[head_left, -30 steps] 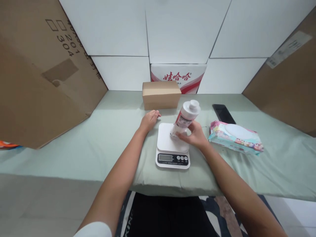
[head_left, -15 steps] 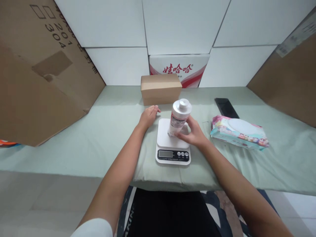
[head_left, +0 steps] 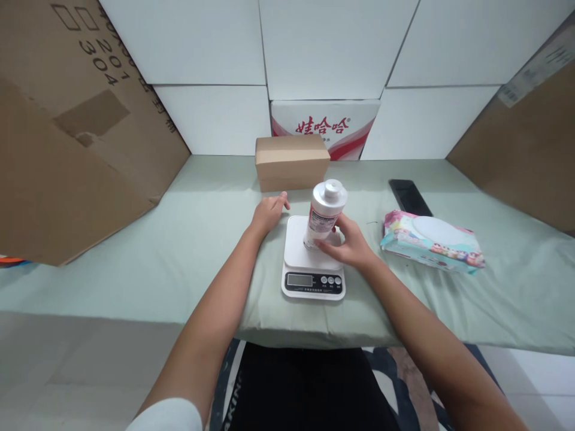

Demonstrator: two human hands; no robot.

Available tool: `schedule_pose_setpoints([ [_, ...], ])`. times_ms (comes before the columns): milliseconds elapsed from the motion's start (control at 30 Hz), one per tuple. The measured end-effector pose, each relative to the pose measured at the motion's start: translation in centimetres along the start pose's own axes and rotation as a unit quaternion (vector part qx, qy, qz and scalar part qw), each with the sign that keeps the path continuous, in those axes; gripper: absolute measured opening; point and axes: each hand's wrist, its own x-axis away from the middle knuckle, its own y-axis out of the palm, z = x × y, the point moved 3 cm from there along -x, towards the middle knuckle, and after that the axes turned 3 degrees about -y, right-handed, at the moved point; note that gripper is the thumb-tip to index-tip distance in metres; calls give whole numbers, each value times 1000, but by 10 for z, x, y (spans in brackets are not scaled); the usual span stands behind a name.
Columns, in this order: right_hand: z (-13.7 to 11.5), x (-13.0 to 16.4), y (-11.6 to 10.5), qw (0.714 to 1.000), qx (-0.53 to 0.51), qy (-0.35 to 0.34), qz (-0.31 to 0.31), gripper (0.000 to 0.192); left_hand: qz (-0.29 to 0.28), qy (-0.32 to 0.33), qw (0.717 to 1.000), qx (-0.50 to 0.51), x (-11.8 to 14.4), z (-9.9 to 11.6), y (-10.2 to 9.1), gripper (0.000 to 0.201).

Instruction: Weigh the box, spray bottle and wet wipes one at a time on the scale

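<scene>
A white bottle [head_left: 324, 209] with a printed pink-and-white label stands on the white platform of a kitchen scale [head_left: 299, 254]. My right hand [head_left: 348, 242] is wrapped round the bottle's lower part from the right, thumb in front. Below the platform, the scale's display looks blank, with a few round buttons beside it. My left hand [head_left: 268, 214] rests on the green cloth just left of the scale, holding nothing. Its fingers are loosely bent and partly spread, close to the front of a small brown cardboard box [head_left: 291, 170].
A pack of wipes [head_left: 433, 242] and a black phone [head_left: 409, 197] lie to the right. Large cardboard boxes flank the table at the left [head_left: 90, 179] and the right [head_left: 530, 143]. A white carton with red lettering [head_left: 354, 129] stands against the white wall panels.
My left fingers have shifted slightly on the cloth. The whole view has drifted a little; the bottle stays on the scale in my right hand.
</scene>
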Motion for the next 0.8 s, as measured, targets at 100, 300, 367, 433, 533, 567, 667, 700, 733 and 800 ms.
schedule_pose_setpoints([
  [100, 11, -2, -8, 998, 13, 23, 63, 35, -1, -5, 1000, 0, -1, -2, 1, 69],
  [300, 53, -5, -42, 960, 40, 110, 255, 41, 1, 6, 1000, -13, -3, -5, 3, 72],
  [367, 65, -3, -45, 947, 70, 131, 285, 40, 1, 3, 1000, -20, -3, -5, 2, 72],
  [433, 76, -1, -44, 935, 85, 158, 306, 42, 0, -2, 1000, -23, -2, -3, 2, 73],
  [533, 90, 0, -42, 926, 91, 187, 315, 52, -4, -10, 1000, -21, 0, 0, 0, 72],
  [567, 94, 0, -41, 924, 94, 191, 319, 55, -6, -12, 1000, -19, 1, 1, 0, 72],
  [667, 105, 1, -45, 912, 111, 211, 334, 63, -9, -15, 1000, -15, 1, 2, 0, 72],
  [700, 108, 2, -47, 906, 121, 217, 342, 67, -8, -15, 1000, -14, 1, 2, 0, 71],
  [733, 111, 3, -49, 900, 134, 220, 352, 71, -8, -16, 1000, -13, 1, 1, 0, 71],
  [800, 116, 6, -54, 886, 157, 221, 377, 80, -7, -17, 1000, -8, 0, 0, 1, 70],
])
